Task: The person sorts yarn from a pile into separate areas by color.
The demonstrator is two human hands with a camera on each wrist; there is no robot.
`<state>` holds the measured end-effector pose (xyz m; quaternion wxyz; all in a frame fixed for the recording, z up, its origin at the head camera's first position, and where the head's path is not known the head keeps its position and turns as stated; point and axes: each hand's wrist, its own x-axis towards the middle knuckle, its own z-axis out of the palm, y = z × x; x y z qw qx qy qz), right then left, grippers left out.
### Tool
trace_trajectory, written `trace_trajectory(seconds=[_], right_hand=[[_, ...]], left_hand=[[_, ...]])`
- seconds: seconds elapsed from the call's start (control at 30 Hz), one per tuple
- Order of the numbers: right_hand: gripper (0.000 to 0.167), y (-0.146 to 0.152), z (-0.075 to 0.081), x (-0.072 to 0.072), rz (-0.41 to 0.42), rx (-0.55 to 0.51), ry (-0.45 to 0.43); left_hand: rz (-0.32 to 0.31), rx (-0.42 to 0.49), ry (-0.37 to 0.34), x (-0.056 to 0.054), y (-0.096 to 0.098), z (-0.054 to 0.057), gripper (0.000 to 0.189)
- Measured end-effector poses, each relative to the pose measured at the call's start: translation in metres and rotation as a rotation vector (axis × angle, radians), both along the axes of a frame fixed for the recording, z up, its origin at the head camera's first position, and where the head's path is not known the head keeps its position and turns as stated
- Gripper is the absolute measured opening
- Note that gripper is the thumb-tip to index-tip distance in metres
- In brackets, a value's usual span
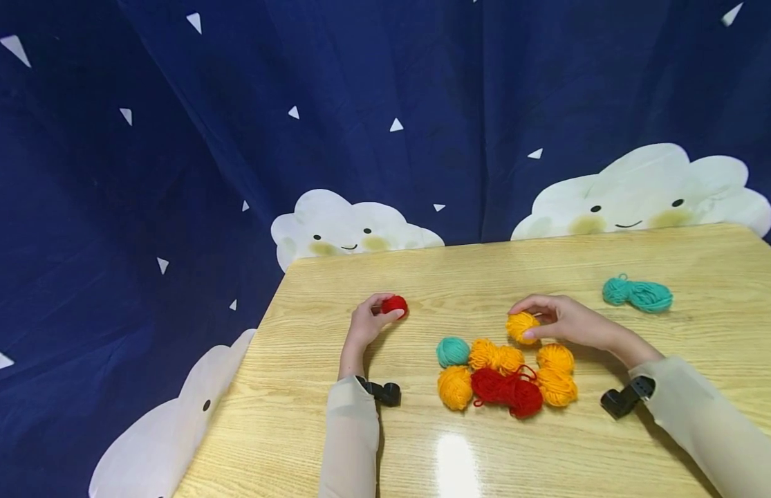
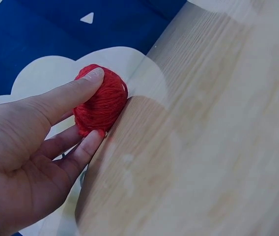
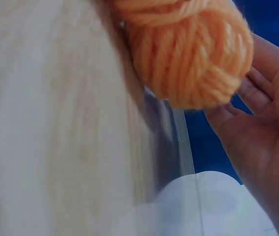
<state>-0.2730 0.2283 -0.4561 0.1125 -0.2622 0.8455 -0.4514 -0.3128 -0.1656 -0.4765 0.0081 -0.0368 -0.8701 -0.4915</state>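
Out to the left on the table, my left hand [image 1: 368, 322] holds a small red yarn ball [image 1: 394, 306]. In the left wrist view the thumb lies over the red ball [image 2: 101, 101] and fingertips support it from below. My right hand [image 1: 568, 320] grips a yellow-orange yarn ball [image 1: 522, 327] between thumb and fingers, just behind a cluster of yarn. That cluster has a teal ball [image 1: 452, 352], an orange ball [image 1: 455, 387], a red skein [image 1: 508, 392] and two orange skeins, one upright [image 1: 556, 374] and one sideways [image 1: 496, 356]. Orange yarn [image 3: 193, 59] partly hides the right fingers in the right wrist view.
A teal skein [image 1: 637, 294] lies apart at the right, beyond the right forearm. The wooden table [image 1: 285, 429] ends at the back against a dark blue curtain [image 1: 360, 83] with white clouds and triangles. Each wrist carries a black camera.
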Motion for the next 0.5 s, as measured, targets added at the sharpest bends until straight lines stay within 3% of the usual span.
trace_trajectory(seconds=[0.5], right_hand=[[0.042,0.005,-0.002,-0.017,-0.051,0.006,0.027]], left_hand=[[-0.01,0.006,0.003,0.0,-0.001,-0.001,0.041]])
